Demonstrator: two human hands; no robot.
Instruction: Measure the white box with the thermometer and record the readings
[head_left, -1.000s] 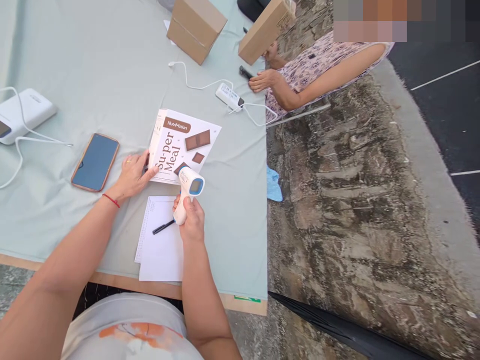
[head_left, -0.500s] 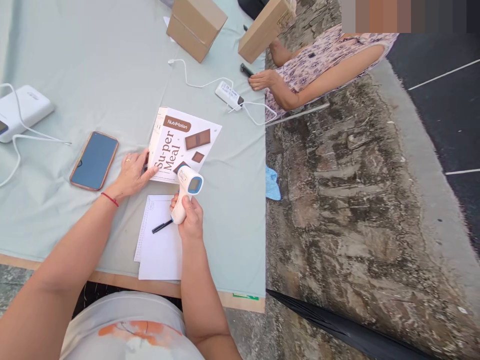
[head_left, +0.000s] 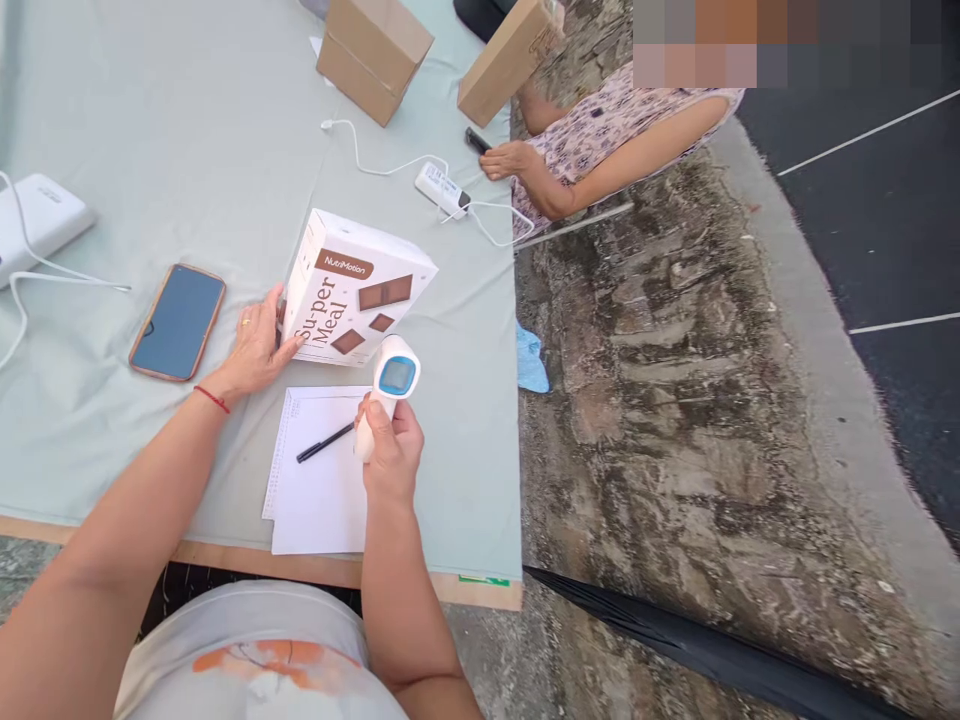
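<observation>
My right hand (head_left: 391,440) is wrapped round the handle of a white infrared thermometer (head_left: 397,374), its blue-rimmed screen facing me. Just beyond it a white NutriMotion Su-per Meal box (head_left: 360,300) with brown bar pictures stands on the table, slightly tilted. My left hand (head_left: 259,338) grips the box's lower left corner, thumb on the front and fingers along the side, partly hidden. Beneath the thermometer lie white paper sheets (head_left: 319,510) with a black pen (head_left: 324,443) on them. Left of my left hand rests a smartphone (head_left: 178,322).
A white power bank (head_left: 52,220) with cable lies far left. Two cardboard boxes (head_left: 375,60) stand at the back. A white stick-shaped device (head_left: 441,188) with cables lies near another person's hand (head_left: 506,160). The cloth-covered table (head_left: 465,480) ends at the right; a blue cloth (head_left: 531,358) shows beyond.
The thermometer has moved right and turned, so its screen faces me more and it covers less of the box. The box is turned slightly, showing more of its top. The whole view has shifted a little.
</observation>
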